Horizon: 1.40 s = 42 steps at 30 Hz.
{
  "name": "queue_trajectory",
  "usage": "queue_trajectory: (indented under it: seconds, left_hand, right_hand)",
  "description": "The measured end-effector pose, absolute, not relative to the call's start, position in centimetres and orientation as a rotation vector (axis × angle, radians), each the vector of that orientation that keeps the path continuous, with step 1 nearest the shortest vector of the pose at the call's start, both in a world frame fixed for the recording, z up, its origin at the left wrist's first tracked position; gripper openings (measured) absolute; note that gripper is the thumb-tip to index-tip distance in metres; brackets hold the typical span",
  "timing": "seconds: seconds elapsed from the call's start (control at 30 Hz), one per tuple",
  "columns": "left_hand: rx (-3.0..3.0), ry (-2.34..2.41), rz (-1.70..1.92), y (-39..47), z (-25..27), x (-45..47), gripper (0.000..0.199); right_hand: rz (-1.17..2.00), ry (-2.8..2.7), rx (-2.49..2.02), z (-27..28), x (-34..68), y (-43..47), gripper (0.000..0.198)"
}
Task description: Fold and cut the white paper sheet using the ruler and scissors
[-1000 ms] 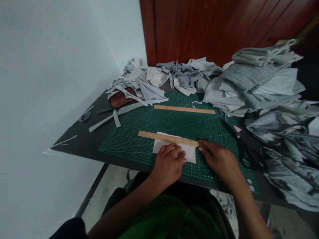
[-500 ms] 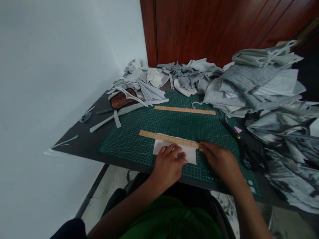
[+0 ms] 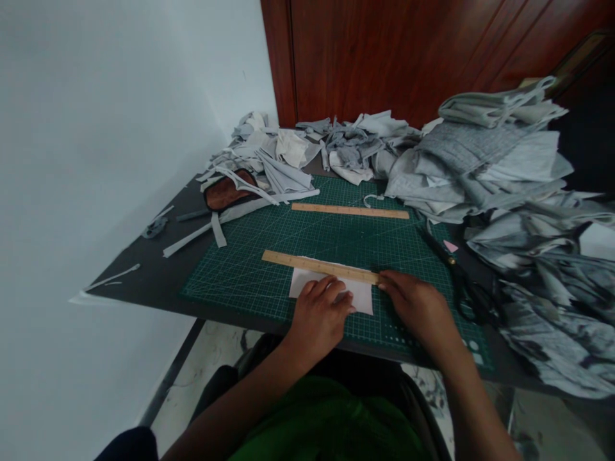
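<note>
A wooden ruler [image 3: 307,263] lies slightly slanted across the upper part of a pale rectangular piece [image 3: 361,299], cloth or paper, on a green cutting mat [image 3: 240,282]. My left hand [image 3: 321,314] rests on the pale piece with its fingers bent and a little apart, fingertips at the ruler's lower edge. At the ruler's right end, my right hand [image 3: 418,310] pinches the wood between thumb and fingers. A narrow band of the pale piece shows beyond the ruler's far edge.
A second wooden ruler [image 3: 350,210] lies farther back on the mat. Black scissors [image 3: 461,282] and a pink chip [image 3: 450,246] are to the right. Grey cloth piles [image 3: 480,153] stand behind. A brown, dark-edged piece [image 3: 230,191] lies left among scraps.
The whole view has shifted slightly, so everything appears a little farther left. Both hands keep their places on the pale piece and ruler.
</note>
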<state>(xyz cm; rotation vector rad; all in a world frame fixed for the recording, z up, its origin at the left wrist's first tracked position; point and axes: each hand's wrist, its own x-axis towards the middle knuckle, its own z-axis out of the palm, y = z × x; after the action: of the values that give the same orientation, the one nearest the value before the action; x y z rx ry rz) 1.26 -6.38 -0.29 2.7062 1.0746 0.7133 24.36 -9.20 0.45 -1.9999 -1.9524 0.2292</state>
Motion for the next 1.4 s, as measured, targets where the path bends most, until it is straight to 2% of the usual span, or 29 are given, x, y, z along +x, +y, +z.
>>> queue_trajectory:
  seconds: [0.3,0.63,0.73,1.27,1.4]
  left_hand:
    - [2.680,1.062,0.684,-6.5,0.0,1.1,0.018]
    - [2.391,0.994,0.693,-4.7,0.4,0.5,0.018]
    - [2.413,1.017,0.700,-4.8,-0.1,0.7,0.014]
    - [2.659,1.048,0.742,-6.0,-0.4,0.9,0.030]
    - [2.634,1.016,0.784,-5.8,-0.7,0.7,0.026]
  right_hand:
    - [0.217,-1.965,-1.992,0.3,24.5,-9.0,0.025]
    - [0.214,-1.934,-2.029,0.3,24.3,-9.0,0.025]
    - [0.220,-1.926,-2.043,0.4,24.3,-9.0,0.025]
    - [0.178,-1.986,-2.038,0.5,24.0,-9.2,0.027]
    - [0.150,-1.995,-2.031,0.6,23.9,-9.2,0.028]
